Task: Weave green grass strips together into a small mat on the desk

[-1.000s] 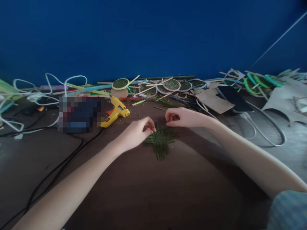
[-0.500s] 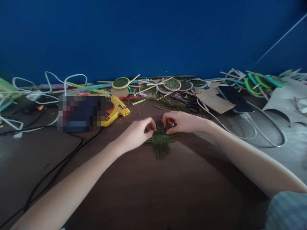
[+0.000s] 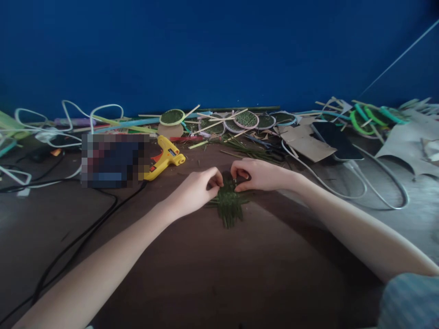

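Two narrowly curled hands, left hand and right hand, are at woven green strips on the surface, short of its far edge; grip unclear. Uneven tugging could loosen the weave.

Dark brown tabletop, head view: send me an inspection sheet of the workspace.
Surface: dark brown tabletop, looking paler toward the right.
Job's things: green mat of crossed leaf-like strips, at centre.
Clutter: yellow plastic glue gun, green discs with coloured rims, brown cardboard, black-screened phone.
Hands: bare left hand and bare right hand at the mat; grips unclear.
Cables: black cables at left; white cables both sides.
Surroundings: plain blue wall; other people, nothing seen.
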Demonstrator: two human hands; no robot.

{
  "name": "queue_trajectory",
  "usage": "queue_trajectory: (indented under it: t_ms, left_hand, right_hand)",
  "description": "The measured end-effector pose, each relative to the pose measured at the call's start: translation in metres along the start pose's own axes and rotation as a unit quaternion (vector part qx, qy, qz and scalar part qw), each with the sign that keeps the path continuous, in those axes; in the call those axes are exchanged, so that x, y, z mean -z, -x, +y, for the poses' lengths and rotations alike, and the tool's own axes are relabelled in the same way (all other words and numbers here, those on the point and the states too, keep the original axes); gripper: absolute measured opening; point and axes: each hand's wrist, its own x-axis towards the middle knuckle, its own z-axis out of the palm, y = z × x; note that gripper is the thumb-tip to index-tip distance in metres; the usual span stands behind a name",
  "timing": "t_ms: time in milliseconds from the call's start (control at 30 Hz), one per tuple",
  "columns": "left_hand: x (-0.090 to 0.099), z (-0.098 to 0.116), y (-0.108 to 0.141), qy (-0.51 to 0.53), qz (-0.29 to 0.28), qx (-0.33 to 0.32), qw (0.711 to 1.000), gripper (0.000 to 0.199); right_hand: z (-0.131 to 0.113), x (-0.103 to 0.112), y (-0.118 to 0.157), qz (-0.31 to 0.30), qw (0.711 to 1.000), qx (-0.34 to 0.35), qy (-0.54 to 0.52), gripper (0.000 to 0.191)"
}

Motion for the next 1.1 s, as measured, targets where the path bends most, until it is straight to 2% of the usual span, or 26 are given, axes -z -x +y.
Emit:
queue_trajectory:
  t_ms: [167, 367, 500, 767, 933, 1033, 1100]
  left_hand:
    - [0.000, -0.001, 0.000, 0.001, -0.001, -0.001, 1.000, 0.011]
    - [0.003, -0.004, 0.001, 0.010, -0.011, -0.002, 1.000, 0.009]
    - [0.003, -0.004, 0.000, 0.007, -0.015, -0.003, 1.000, 0.010]
    - [0.002, -0.005, 0.000, -0.004, -0.013, 0.006, 1.000, 0.013]
    - [0.002, -0.004, 0.000, -0.005, -0.009, -0.003, 1.000, 0.008]
    - [0.000, -0.002, 0.000, -0.014, -0.002, 0.003, 1.000, 0.003]
    - [-0.001, -0.001, -0.001, -0.023, 0.001, 0.013, 1.000, 0.007]
  right_hand:
    - [0.001, 0.000, 0.000, 0.018, 0.999, -0.018, -0.023, 0.035]
    - [0.003, 0.011, 0.004, -0.012, 0.998, -0.061, -0.030, 0.028]
    - [0.006, 0.011, 0.003, -0.040, 0.998, -0.047, -0.020, 0.025]
    - [0.008, 0.009, 0.002, -0.036, 0.998, -0.041, -0.023, 0.023]
    - [0.001, 0.013, 0.004, 0.009, 0.998, -0.030, -0.050, 0.024]
    - [-0.009, 0.011, 0.003, 0.053, 0.992, -0.031, -0.112, 0.023]
    - [-0.018, 0.006, 0.002, 0.088, 0.982, -0.040, -0.160, 0.023]
